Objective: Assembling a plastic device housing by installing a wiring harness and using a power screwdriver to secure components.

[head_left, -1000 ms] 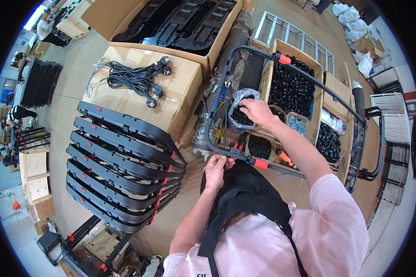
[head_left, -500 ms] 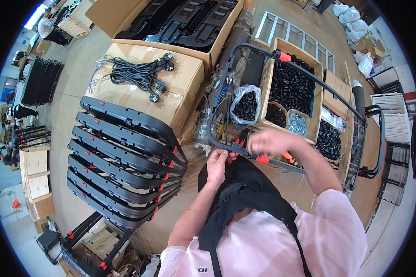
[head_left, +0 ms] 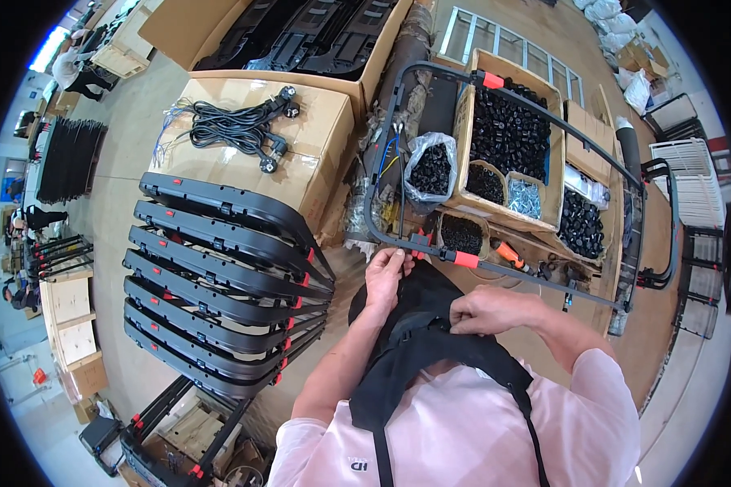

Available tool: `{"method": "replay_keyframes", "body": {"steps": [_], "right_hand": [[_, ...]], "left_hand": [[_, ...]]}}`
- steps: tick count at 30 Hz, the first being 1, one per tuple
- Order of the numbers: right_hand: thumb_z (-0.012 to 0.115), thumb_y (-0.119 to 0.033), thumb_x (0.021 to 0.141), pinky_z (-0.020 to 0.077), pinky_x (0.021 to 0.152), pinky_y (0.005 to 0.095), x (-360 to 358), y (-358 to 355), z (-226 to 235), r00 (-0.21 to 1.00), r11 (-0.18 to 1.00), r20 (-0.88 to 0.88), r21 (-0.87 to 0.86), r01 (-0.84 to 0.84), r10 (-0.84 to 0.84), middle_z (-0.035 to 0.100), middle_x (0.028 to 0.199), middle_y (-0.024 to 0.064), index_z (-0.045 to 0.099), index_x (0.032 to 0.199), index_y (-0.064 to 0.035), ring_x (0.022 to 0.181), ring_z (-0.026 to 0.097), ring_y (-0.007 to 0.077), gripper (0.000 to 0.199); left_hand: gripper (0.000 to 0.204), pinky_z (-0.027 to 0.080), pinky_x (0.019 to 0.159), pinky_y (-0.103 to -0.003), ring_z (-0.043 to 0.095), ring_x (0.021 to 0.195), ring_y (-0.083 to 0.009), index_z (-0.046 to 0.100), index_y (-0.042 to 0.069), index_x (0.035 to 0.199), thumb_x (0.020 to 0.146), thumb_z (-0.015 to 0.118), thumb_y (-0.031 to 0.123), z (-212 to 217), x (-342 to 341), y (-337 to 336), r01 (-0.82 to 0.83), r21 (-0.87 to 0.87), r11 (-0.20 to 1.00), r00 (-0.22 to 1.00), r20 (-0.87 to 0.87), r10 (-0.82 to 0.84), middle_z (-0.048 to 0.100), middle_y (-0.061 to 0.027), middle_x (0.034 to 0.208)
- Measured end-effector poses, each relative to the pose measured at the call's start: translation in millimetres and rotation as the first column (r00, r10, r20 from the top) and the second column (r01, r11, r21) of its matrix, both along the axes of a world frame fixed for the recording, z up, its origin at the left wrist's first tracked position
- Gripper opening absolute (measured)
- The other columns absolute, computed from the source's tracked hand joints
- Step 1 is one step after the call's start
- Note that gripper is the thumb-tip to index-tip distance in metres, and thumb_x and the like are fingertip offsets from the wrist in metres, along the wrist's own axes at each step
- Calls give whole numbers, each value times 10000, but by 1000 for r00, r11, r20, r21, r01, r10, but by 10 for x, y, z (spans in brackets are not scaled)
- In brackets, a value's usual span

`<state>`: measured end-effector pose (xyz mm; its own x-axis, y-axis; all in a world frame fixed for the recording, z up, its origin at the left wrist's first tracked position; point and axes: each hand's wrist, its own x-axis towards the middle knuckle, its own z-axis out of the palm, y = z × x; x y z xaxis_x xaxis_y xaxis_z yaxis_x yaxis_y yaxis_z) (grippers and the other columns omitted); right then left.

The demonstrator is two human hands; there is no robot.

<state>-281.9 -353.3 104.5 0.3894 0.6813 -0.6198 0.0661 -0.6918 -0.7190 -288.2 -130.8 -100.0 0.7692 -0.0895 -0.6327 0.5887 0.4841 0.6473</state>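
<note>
A black tubular frame (head_left: pixel 520 276) with red clips lies before me, its near left corner by my lap. My left hand (head_left: pixel 384 277) is at that corner, thumb and fingers pinched just below the red clip (head_left: pixel 421 242); whatever they hold is too small to make out. My right hand (head_left: pixel 491 310) is apart from the frame, its curled fingers against my black apron (head_left: pixel 430 345). Its fingertips are partly hidden there. Blue and yellow wires (head_left: pixel 390 158) rise near the frame's left side.
Left of me are stacked black curved frames (head_left: pixel 211 276) and a carton (head_left: pixel 317 154) bearing coiled cables (head_left: pixel 231 128). Beneath the tubular frame are a wooden crate (head_left: pixel 461 183) of black parts, a bag of small parts (head_left: pixel 430 174), a tub of screws (head_left: pixel 463 235) and an orange-handled tool (head_left: pixel 512 255).
My right hand has moved from over the frame's near bar back to my apron, uncovering the tub of screws. The left hand stays at the corner. The view has shifted slightly.
</note>
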Motion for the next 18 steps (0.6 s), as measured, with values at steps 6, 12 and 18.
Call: {"method": "replay_keyframes", "body": {"steps": [6,12,18], "right_hand": [[718,-218,984,577,633,334,-91,-133,-188,913,985,-370,-58,161,-171,745,844,83,737,1078,-9,727,725,168,230],[677,-221,1038,506,595,263,-453,101,-1693,257,403,-603,-118,907,-755,684,963,9,680,1221,-20,756,644,108,272],[624,-236,1075,407,660,252,-203,852,-2085,-27,-68,-703,31,997,-711,641,990,-32,658,1158,-135,769,536,89,135]], "left_hand": [[171,599,777,-323,722,857,-170,678,56,1095,1043,700,218,3,56,85,34,-3,999,999,1,-34,733,-65,983],[177,599,714,-330,712,778,-175,675,47,1077,1025,714,212,159,182,174,137,56,989,987,-87,-132,723,-62,949],[189,594,721,-335,717,786,-181,671,43,1082,1022,710,219,270,346,287,276,158,948,950,-193,-244,722,-69,927]]}}
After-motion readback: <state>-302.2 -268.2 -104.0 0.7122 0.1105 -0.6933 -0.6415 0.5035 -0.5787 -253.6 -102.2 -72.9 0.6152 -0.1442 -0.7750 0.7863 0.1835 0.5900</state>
